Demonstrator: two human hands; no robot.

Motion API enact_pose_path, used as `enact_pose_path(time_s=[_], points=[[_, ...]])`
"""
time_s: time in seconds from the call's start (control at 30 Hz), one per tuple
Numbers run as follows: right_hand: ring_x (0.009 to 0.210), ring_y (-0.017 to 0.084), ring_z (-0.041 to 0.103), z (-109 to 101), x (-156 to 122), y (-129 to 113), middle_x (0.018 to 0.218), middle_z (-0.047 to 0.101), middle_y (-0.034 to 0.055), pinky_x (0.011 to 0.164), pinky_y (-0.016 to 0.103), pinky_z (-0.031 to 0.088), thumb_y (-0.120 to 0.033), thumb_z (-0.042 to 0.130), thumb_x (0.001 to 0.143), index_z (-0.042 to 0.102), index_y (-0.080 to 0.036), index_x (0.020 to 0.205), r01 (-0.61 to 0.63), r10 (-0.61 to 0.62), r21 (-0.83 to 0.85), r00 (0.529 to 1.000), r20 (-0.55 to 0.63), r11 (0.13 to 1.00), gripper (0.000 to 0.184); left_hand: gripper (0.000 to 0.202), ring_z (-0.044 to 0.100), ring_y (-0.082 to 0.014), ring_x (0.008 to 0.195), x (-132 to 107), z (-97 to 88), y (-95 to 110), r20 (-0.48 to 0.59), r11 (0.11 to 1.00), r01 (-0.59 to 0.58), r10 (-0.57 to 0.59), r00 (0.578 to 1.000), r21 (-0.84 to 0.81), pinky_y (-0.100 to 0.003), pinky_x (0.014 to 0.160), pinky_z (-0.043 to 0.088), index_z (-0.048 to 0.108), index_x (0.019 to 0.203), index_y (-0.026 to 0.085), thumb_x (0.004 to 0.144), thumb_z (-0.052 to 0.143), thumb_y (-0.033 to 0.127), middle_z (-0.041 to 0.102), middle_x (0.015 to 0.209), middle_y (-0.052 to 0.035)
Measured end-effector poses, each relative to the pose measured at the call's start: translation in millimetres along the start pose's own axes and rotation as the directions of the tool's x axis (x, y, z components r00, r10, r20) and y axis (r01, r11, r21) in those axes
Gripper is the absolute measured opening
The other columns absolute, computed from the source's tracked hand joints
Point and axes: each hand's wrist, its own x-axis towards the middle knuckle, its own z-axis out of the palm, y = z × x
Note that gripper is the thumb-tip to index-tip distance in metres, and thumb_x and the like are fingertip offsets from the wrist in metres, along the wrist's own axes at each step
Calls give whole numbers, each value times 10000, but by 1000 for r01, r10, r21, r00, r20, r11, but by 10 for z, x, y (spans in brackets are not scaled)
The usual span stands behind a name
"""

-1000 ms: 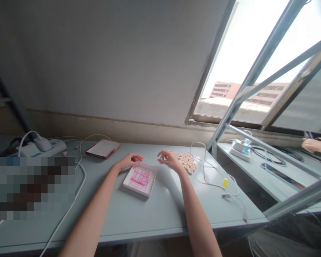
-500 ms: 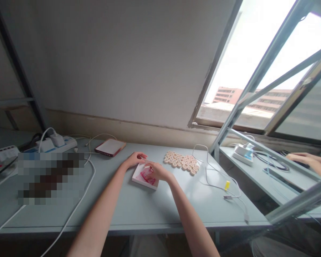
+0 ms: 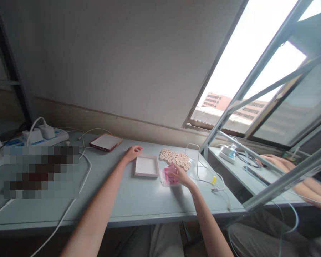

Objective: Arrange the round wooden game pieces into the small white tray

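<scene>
My right hand (image 3: 179,175) pinches a thin clear plastic bag (image 3: 166,177) with pink print, just above the table and right of a shallow white box (image 3: 146,166). The inside of that box is bare. Beside its far left corner, my left hand (image 3: 133,153) rests with fingers slightly curved and apart, holding nothing. Round wooden pieces (image 3: 173,157) with marks on top, resembling game discs, lie packed together in one layer behind my right hand. Farther left sits a second shallow tray or lid (image 3: 106,142) with a red rim and white inside.
White cables (image 3: 198,164) and a yellow tag (image 3: 214,180) lie on the right of the table (image 3: 139,200). A power strip (image 3: 53,137) with plugs and a blurred-out patch are at left. Beyond a metal post, another person's arms (image 3: 291,175) reach over a neighbouring table.
My right hand has lifted the plastic bag out of the white box and moved right with it. The left hand stays by the box. The view has shifted somewhat.
</scene>
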Motion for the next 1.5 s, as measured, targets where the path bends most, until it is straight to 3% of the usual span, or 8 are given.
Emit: enact_pose_path(time_s=[0.17, 0.27, 0.53, 0.8, 1.0, 1.2, 1.33, 1.5], points=[[976, 255, 489, 214, -192, 120, 1020, 560, 93, 780, 415, 365, -461, 368, 799, 443, -199, 1166, -288, 195, -139, 863, -465, 948, 457, 329, 557, -178, 823, 22, 1, 85, -176, 988, -9, 37, 984, 155, -293, 786, 412, 604, 922, 176, 809, 372, 378, 609, 960, -60], [987, 270, 478, 291, -324, 119, 997, 563, 115, 783, 433, 350, -493, 275, 823, 499, -194, 1108, -405, 316, -88, 815, -486, 910, 471, 393, 551, -175, 829, 9, 10, 152, -210, 976, -71, 115, 971, 203, -289, 808, 394, 572, 982, 189, 850, 279, 416, 596, 967, -54], [1064, 299, 407, 292, -416, -1, 1108, 492, 99, 810, 474, 327, -483, 475, 744, 595, -257, 984, -433, 303, -222, 840, -450, 874, 351, 403, 540, -180, 880, -20, 29, 230, -262, 963, -138, 198, 944, 232, -276, 829, 373, 578, 927, 184, 845, 274, 435, 593, 944, -58], [748, 222, 580, 398, -265, 272, 784, 624, 41, 692, 342, 424, -384, 440, 766, 543, -242, 784, -100, 100, 21, 903, -417, 995, 176, 464, 571, -210, 723, 114, -55, 50, -318, 999, 18, -6, 948, 37, -300, 663, 403, 603, 722, 197, 794, 288, 530, 630, 728, -51], [869, 209, 570, 77, 341, -258, 899, 630, 56, 782, 315, 420, -358, 482, 751, 561, -205, 870, 219, -143, 162, 911, -386, 962, 210, 400, 577, -208, 772, 112, -9, 43, -349, 990, -9, -41, 936, -141, -305, 704, 432, 588, 764, 172, 787, 335, 482, 633, 769, -76], [816, 174, 576, 262, 965, -570, 905, 630, 42, 693, 272, 446, -309, 498, 757, 533, -184, 971, 318, -277, 344, 947, -163, 884, 250, 362, 571, -209, 839, 105, 45, 139, -136, 985, 2, -25, 990, -172, -318, 781, 413, 614, 759, 158, 736, 455, 482, 646, 831, -80], [810, 171, 575, 643, 869, -466, 904, 643, 27, 712, 264, 417, -133, 458, 729, 569, -210, 939, 318, -318, 93, 948, -17, 943, 251, 376, 568, -204, 780, 95, 96, 152, 158, 990, 22, 0, 987, -142, -304, 732, 415, 642, 725, 128, 680, 538, 487, 650, 786, -88], [875, 179, 563, 707, 725, -429, 982, 630, 40, 726, 249, 383, -62, 451, 708, 534, -208, 1032, 348, -344, -168, 937, 52, 922, 365, 361, 563, -193, 817, 52, 100, 198, 328, 1000, -23, 27, 944, -17, -279, 740, 410, 662, 836, 149, 651, 598, 452, 654, 848, -59]])
